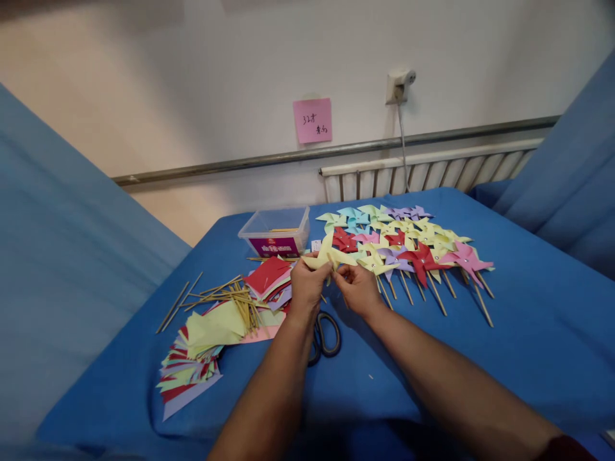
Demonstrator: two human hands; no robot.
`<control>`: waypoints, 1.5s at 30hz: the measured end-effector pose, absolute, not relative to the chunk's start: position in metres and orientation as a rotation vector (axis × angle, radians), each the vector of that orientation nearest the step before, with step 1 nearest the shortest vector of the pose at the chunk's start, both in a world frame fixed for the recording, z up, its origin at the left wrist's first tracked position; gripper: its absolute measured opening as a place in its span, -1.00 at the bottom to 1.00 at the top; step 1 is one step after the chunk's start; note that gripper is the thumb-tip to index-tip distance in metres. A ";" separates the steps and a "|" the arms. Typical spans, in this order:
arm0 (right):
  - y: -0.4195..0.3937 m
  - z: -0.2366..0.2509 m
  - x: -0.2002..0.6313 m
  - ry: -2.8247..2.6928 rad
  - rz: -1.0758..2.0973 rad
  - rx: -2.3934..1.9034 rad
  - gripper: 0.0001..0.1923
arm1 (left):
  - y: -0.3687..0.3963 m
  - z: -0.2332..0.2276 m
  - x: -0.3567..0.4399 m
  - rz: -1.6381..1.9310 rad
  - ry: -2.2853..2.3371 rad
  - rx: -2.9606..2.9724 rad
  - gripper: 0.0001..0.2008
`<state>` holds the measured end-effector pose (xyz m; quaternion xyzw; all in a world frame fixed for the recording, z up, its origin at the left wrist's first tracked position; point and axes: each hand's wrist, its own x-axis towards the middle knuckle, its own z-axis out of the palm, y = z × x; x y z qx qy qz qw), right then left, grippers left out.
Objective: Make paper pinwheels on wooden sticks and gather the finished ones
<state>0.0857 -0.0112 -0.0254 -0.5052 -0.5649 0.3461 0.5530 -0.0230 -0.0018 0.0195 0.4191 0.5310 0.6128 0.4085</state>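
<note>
A pale yellow paper pinwheel [328, 250] is held up over the table's middle. My left hand [307, 282] grips its left side, with the thumb near the centre. Fingers pinched, my right hand [356, 286] is at the lower middle of the same pinwheel; any small part between those fingertips is hidden. Below the wrists lie scissors with dark handles [329, 334], partly covered by my left forearm. Finished pinwheels on sticks [423, 261] in yellow, red, pink, purple, blue and green lie in rows beyond my right hand.
Left of my hands are loose wooden sticks [246, 307], stacked coloured paper squares [269, 276] and a fanned pile of paper [192, 365]. A clear plastic box [276, 224] stands behind them on the blue tablecloth [480, 365]. A radiator [432, 169] and wall bound the far side.
</note>
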 end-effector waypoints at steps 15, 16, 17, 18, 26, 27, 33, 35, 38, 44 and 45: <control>-0.007 -0.027 0.087 -1.184 0.901 -1.151 -0.80 | -0.004 0.023 -0.017 1.580 1.183 1.002 -0.53; -0.006 -0.026 0.088 -1.151 0.916 -1.140 -0.79 | -0.005 0.024 -0.017 1.583 1.157 1.011 -0.54; -0.005 -0.025 0.088 -1.112 0.934 -1.127 -0.78 | -0.006 0.025 -0.017 1.592 1.139 1.026 -0.56; -0.004 -0.024 0.088 -1.068 0.957 -1.109 -0.77 | -0.006 0.026 -0.018 1.611 1.133 1.037 -0.58; -0.005 -0.013 0.090 -0.908 1.283 -0.913 -0.71 | -0.002 0.028 -0.026 1.691 1.155 0.844 -0.65; -0.006 -0.013 0.089 -0.913 1.328 -0.885 -0.70 | -0.002 0.027 -0.026 1.643 1.114 0.832 -0.65; -0.010 -0.014 0.087 -0.923 1.440 -0.820 -0.68 | -0.006 0.024 -0.022 1.473 0.942 0.764 -0.67; -0.010 -0.015 0.086 -0.938 1.426 -0.834 -0.67 | -0.007 0.024 -0.021 1.453 0.919 0.756 -0.69; -0.010 -0.016 0.085 -0.987 1.408 -0.865 -0.65 | -0.007 0.024 -0.020 1.480 0.933 0.752 -0.70; -0.012 -0.016 0.086 -1.053 1.428 -0.842 -0.68 | -0.004 0.021 -0.020 1.582 0.952 0.717 -0.70; -0.012 -0.015 0.087 -1.046 1.424 -0.823 -0.69 | -0.003 0.021 -0.020 1.590 0.954 0.713 -0.70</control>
